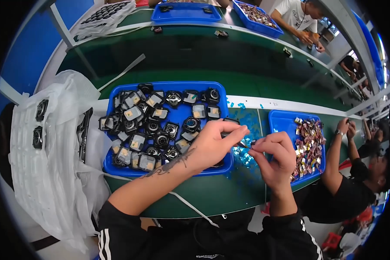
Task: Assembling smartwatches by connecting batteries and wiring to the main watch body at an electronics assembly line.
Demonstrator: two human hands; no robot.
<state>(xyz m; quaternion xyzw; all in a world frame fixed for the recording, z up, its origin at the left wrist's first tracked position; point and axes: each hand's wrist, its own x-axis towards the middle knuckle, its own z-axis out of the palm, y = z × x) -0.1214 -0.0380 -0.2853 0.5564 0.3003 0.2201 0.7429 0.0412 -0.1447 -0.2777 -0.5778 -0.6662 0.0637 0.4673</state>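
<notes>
Well, the right hand (276,154) pinches a small dark piece (252,144) over shiny blue bits (245,157); the left hand (218,141) curls beside it, its grip hidden from me. Leftward, a blue tray (177,116) holds black modules (153,126); beyond lies a green belt (182,56).

I see a dark green counter (242,195) and bright blue on both the left tray (176,115) and the right tray (279,122). The casings (162,139) are black with pale grey and tan patches; the small parts (309,145) mix red-brown, gold and white. Turquoise scraps (245,159) glitter. White stripes mark the black sleeves (121,225).
</notes>
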